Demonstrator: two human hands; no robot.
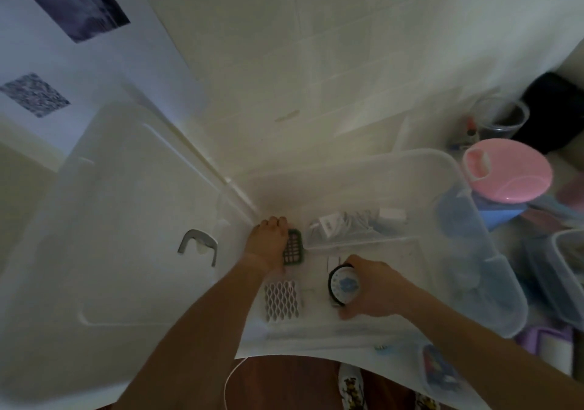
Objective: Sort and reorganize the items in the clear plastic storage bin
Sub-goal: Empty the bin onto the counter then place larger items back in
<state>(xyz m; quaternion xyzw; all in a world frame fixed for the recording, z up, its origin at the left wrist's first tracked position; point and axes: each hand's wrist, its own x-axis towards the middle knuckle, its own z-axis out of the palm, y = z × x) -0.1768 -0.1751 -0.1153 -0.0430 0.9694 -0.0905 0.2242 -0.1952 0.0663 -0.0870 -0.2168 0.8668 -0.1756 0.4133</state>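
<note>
White walls and a pale floor framed the scene; nearest us, inside the clear bin point(493, 239), lay a white lattice tray point(282, 299); just beside it our right hand point(376, 286) curled round a round black-rimmed dial point(343, 284); farther in, our left hand point(268, 239) rested on a green grid tray point(294, 248), fingers bent over its edge; behind that sat a clear tray of cables point(347, 226); the bin's lid point(126, 220) lay to the left; a pink lid point(508, 175) stood beyond the bin's right rim.
</note>
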